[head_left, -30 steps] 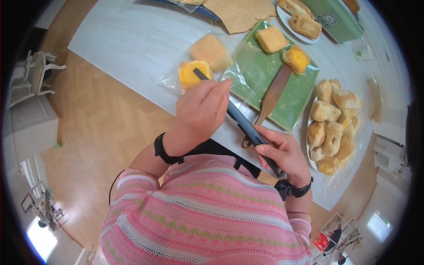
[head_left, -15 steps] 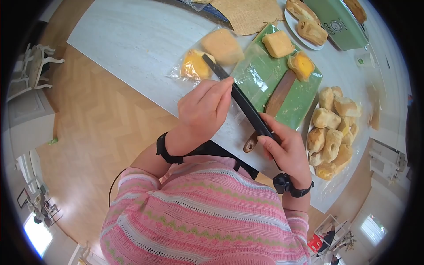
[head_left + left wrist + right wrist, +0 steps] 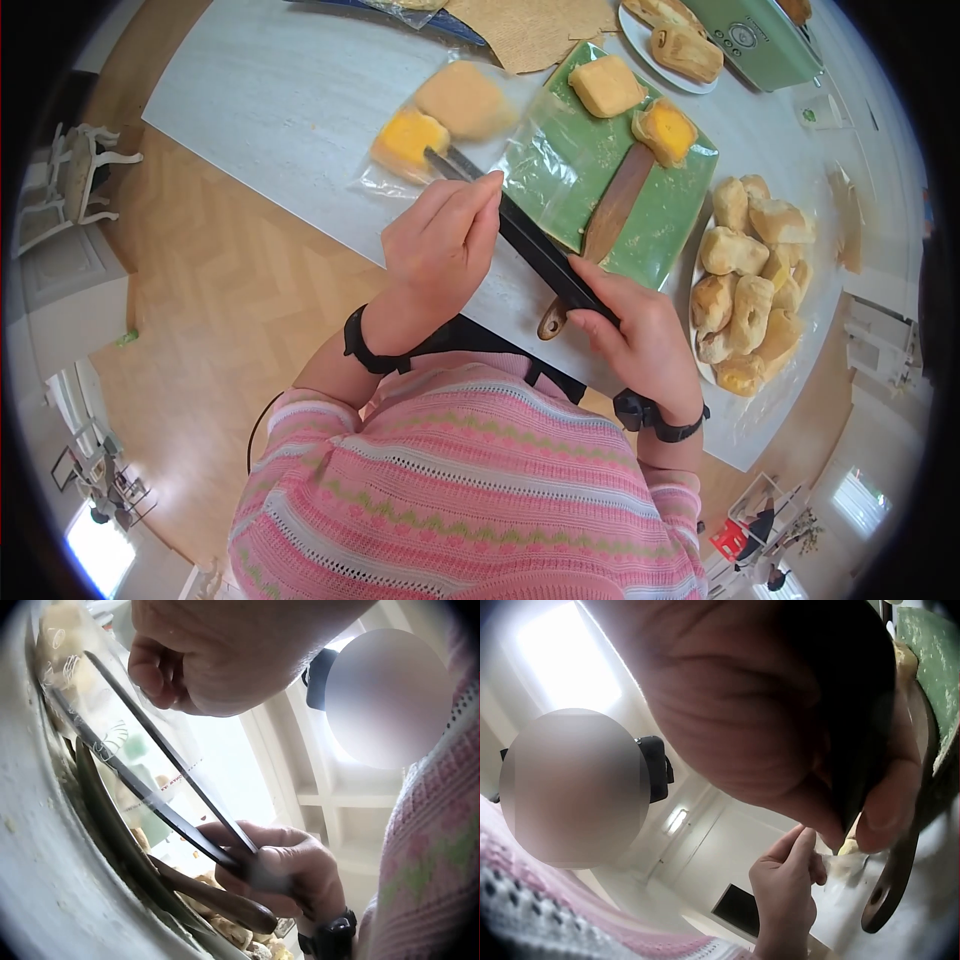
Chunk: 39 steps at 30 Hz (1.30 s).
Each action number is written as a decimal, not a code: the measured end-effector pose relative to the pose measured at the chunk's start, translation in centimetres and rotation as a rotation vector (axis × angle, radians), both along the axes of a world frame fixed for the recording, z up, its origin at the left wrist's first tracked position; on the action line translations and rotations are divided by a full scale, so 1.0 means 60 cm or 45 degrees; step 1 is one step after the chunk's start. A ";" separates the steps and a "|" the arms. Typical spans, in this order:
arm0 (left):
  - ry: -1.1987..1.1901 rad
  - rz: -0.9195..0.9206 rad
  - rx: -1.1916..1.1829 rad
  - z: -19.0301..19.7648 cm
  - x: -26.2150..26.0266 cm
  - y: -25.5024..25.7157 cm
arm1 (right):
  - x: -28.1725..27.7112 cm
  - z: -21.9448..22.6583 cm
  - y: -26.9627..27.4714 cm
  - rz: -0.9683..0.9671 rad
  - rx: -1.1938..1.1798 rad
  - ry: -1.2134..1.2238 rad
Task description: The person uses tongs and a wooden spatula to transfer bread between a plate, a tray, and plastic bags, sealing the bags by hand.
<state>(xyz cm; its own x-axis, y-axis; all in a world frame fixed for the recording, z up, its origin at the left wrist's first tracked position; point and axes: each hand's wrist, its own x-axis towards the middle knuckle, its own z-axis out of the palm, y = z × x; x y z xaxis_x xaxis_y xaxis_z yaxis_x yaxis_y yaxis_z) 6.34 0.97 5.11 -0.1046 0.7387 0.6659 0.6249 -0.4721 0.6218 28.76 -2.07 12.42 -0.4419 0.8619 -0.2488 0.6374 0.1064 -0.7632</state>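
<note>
My right hand (image 3: pixel 645 335) grips a pair of black tongs (image 3: pixel 540 250), which slant up and left across the table. Their two tips stand slightly apart beside a yellow-topped square pastry (image 3: pixel 408 142) in a clear plastic bag (image 3: pixel 385 185). A plain square bun (image 3: pixel 465 100) lies in the bag too, behind that pastry. My left hand (image 3: pixel 435 245), fingers curled, pinches the bag's mouth edge above the tongs. Through the film, both tong arms (image 3: pixel 161 750) show inside the bag in the left wrist view.
Right of the bag, a green plate (image 3: pixel 660 215) bears a square bun (image 3: pixel 607 86), another yellow-topped pastry (image 3: pixel 665 132) and a wooden spatula (image 3: pixel 615 205). Bread pieces (image 3: pixel 750 310) fill a plate at right. A green toaster (image 3: pixel 755 40) stands behind, near brown paper (image 3: pixel 530 30).
The tong tips were together at the yellow-topped pastry and now stand apart. The bagged pastries sit further left in view, as does most of the scene; both hands keep their holds.
</note>
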 end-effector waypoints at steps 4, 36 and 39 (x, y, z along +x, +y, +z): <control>0.003 -0.004 -0.032 0.001 -0.003 -0.003 | 0.000 0.005 0.001 -0.077 0.026 0.005; 0.653 -0.137 -0.152 -0.046 -0.052 -0.016 | 0.067 -0.100 -0.049 -0.894 0.735 -0.171; 0.655 -0.133 -0.112 -0.044 -0.051 -0.017 | 0.062 -0.091 -0.050 -0.846 0.717 -0.286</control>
<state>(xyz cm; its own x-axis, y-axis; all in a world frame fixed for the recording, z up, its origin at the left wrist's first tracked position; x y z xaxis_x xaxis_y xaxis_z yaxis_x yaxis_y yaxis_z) 3.26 -0.03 2.47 0.2960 0.7832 0.5468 0.8120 -0.5078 0.2877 32.47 -5.05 6.99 0.1992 0.9429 0.2669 0.8289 -0.0168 -0.5592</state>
